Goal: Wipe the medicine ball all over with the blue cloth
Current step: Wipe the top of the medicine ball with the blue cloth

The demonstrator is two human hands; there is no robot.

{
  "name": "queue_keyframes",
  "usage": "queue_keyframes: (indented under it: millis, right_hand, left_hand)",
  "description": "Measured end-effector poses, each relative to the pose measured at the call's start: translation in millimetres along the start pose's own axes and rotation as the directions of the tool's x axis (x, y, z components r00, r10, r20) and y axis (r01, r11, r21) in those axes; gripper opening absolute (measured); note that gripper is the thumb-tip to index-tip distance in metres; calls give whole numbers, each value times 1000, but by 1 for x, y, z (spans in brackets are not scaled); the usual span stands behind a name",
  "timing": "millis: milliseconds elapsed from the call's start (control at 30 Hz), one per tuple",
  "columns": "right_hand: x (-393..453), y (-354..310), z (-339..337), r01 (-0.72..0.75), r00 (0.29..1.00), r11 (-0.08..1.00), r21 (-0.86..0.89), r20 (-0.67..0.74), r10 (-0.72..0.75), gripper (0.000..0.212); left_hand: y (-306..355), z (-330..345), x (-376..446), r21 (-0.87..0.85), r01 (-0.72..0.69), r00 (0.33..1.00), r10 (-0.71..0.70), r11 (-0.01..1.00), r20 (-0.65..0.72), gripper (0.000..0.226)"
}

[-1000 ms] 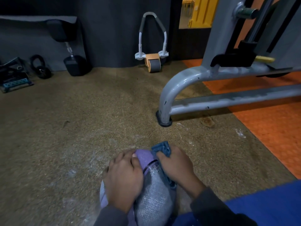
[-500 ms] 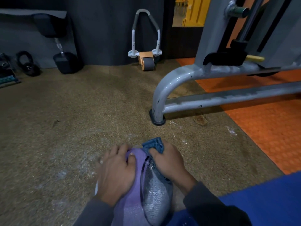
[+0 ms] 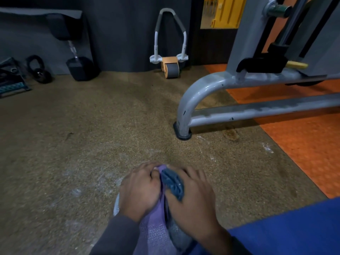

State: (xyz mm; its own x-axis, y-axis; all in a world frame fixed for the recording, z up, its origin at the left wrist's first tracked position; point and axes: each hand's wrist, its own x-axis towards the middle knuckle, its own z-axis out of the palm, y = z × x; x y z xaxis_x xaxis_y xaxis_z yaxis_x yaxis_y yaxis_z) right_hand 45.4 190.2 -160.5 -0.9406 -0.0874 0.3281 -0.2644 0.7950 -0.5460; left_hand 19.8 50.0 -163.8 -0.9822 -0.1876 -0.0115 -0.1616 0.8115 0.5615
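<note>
Here the right hand (image 3: 193,197) lay over the ball (image 3: 156,234) with the cloth (image 3: 173,184) bunched under its thumb and fingers, pressed to the ball's top; the fingers curved down over the cloth and pinned it. At nine o'clock from it, almost touching, the left hand (image 3: 140,190) gripped the ball's purple side, fingers curled over the far edge, steadying it. The ball sat on the floor (image 3: 73,144) at six o'clock in the view, right in front of the person, with a blue mat (image 3: 285,227) at its four o'clock.

To do this step well, I judge the left hand should hold the ball firm while the right drags the cloth in long overlapping strokes, then turn the ball a little so the underside and the near grey panel get their pass too. A flatter cloth would cover more than the bunched wad.

Against the frame half a second earlier, the cloth had shifted from the ball's far edge to its crown, nearer the person, and the right hand had closed toward the left until the gap between them all but vanished. More purple and less grey showed, so the ball seemed to have rolled slightly. At one o'clock the machine frame (image 3: 195,100) stood well apart; the ab roller (image 3: 170,67) leaned at twelve, the dumbbell (image 3: 79,67) at ten.
</note>
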Motion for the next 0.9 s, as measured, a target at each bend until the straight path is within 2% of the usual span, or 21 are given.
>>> queue_keyframes:
  millis: [67,100,167,200,233,267,333,400,433,533,633,700,767,833,900]
  right_hand:
    - [15,3,2,-80,994,996,25,74,78,39]
    - [26,8,2,-189,975,980,69,133,179,33]
    - [45,20,-2,-437,884,886,156,255,391,25]
    - [48,25,-2,-490,855,856,166,283,435,24]
    - [46,27,-2,-476,863,866,154,271,426,23]
    - [40,27,0,-404,901,906,127,223,371,23]
    - [21,17,4,-188,979,981,47,88,183,34]
    - [7,5,5,-19,1000,1000,13,0,19,43]
    - [7,3,6,12,1000,1000,6,-16,-12,43]
    - [27,9,6,-124,990,992,29,77,121,34]
    - [55,29,3,-409,886,907,103,283,367,25]
    - [52,37,2,-479,855,865,152,306,419,23]
    - [31,34,3,-370,921,918,141,183,343,27]
    - [7,19,2,-125,992,988,87,39,122,39]
    - [1,5,4,46,999,998,39,-1,-46,44]
  left_hand:
    - [1,-1,-1,1,44,999,-44,999,7,37]
    - [2,-1,-2,7,65,998,-65,998,10,38]
    - [6,-1,-6,27,103,995,-103,994,1,39]
    - [9,0,-9,36,123,992,-122,992,-12,40]
    - [12,0,-11,39,137,990,-136,990,-29,40]
    - [14,0,-12,35,146,989,-144,989,-41,40]
    - [16,0,-14,28,151,988,-149,988,-46,39]
    - [17,0,-14,30,140,989,-139,990,-40,38]
    - [17,-1,-13,27,140,990,-139,990,-37,37]
    - [17,-1,-13,7,167,985,-166,986,-38,38]
    - [16,-2,-13,9,197,979,-196,980,-46,38]
    - [16,-3,-12,-7,205,978,-205,979,-46,39]
    - [16,-5,-10,-10,204,978,-205,979,-43,39]
    - [16,-7,-8,-13,204,978,-205,979,-43,37]
    - [17,-6,-7,0,195,980,-194,981,-44,36]
